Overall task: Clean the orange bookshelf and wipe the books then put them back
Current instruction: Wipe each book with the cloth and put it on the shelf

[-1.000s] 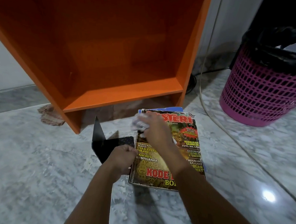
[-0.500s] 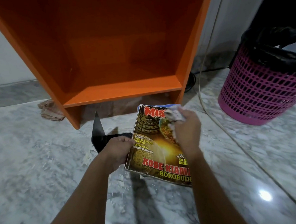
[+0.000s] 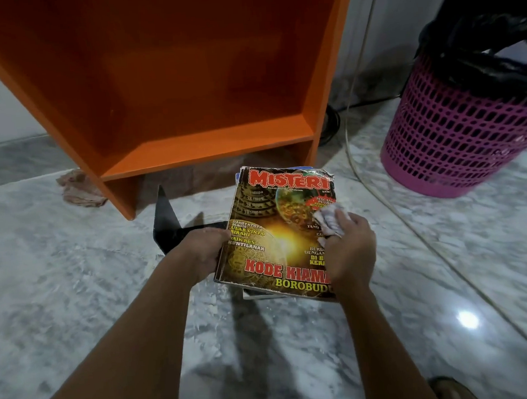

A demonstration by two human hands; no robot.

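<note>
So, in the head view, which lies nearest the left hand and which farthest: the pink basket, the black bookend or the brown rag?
1. Black bookend, right beside the left hand.
2. Brown rag, farther off to the left.
3. Pink basket, far right.

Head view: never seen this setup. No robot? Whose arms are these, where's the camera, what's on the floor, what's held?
There is no robot here. One wide-angle camera sits on a person's head and looks down at their two bare hands. The left hand grips the left edge of a magazine, which has more books under it on the marble floor. The right hand holds a crumpled cloth against the cover. Behind stands the orange bookshelf. A black bookend stands left of the magazine, a rag lies by the shelf's left foot, and a pink basket stands on the right.
</note>
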